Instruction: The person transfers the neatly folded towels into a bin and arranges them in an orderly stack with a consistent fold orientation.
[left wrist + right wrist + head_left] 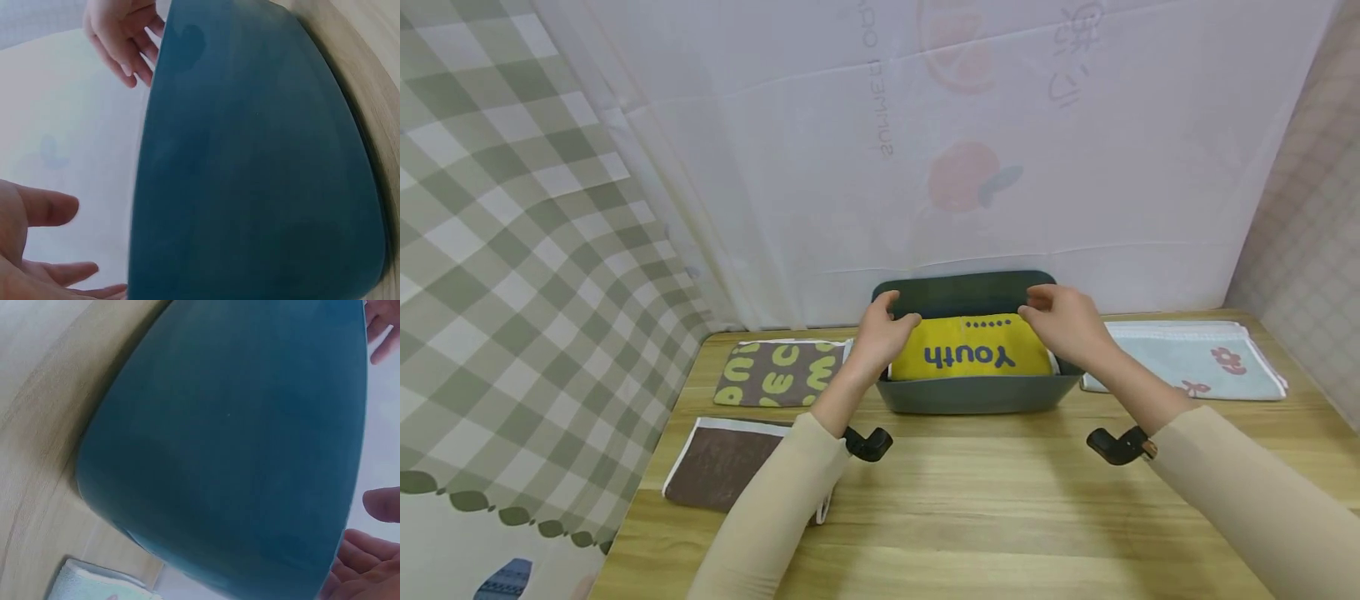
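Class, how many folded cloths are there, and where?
4: yellow cloth inside the bin; lettered cloth left of the bin; plain brown cloth partly behind the left sleeve; pale blue cloth right of the bin. More could lie hidden beneath the yellow one.

2 arms (778, 504) outstretched, left hand (882, 335) and right hand (1067, 323) apart, thumbs (910, 321) inward.

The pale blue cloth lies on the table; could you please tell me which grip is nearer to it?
Right. The right grip is at the right end of the bin, beside the pale blue cloth; the left grip is at the opposite end, farther away.
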{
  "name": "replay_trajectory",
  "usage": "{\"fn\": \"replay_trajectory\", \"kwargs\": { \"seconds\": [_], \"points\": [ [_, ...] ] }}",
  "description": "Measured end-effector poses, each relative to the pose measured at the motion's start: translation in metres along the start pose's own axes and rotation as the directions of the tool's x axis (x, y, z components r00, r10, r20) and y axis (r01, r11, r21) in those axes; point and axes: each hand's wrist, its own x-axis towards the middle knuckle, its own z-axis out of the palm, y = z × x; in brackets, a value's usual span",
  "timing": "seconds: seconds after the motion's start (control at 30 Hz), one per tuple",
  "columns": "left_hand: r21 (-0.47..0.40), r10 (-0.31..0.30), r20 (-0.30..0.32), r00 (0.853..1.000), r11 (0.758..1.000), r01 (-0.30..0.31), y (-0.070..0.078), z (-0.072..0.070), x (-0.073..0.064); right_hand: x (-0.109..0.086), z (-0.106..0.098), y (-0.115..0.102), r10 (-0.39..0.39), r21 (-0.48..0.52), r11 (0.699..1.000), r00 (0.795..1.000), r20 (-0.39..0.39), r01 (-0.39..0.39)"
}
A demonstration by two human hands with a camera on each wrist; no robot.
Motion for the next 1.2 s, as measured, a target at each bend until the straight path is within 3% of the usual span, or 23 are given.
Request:
{"fn": "replay_trajectory", "kwargs": {
  "seconds": [0.2, 0.4, 0.6, 0.93, 1.2],
  "points": [
    [0.016, 0.105, -0.032, 0.994, 0.994, -0.105, 0.000, -0.013, -0.009, -0.010, 0.002, -0.006, -0.041, 0.050, 0.998, 0.998, -0.051, 0.043],
    [0.062, 0.162, -0.046, 0.986, 0.985, -0.159, 0.001, -0.028, -0.020, -0.019, 0.002, -0.011, -0.047, 0.094, 0.994, 0.997, -0.068, 0.053],
    [0.122, 0.199, -0.063, 0.978, 0.974, -0.190, -0.002, -0.038, -0.030, -0.026, 0.004, -0.013, -0.072, 0.104, 0.991, 0.993, -0.089, 0.081],
    [0.235, 0.242, -0.121, 0.963, 0.949, -0.209, -0.023, -0.059, -0.049, -0.038, 0.024, -0.031, -0.124, 0.113, 0.984, 0.986, -0.109, 0.136],
    [0.305, 0.276, -0.130, 0.952, 0.925, -0.226, -0.025, -0.078, -0.061, -0.043, 0.046, -0.045, -0.213, 0.123, 0.965, 0.965, -0.153, 0.233]
  ]
}}
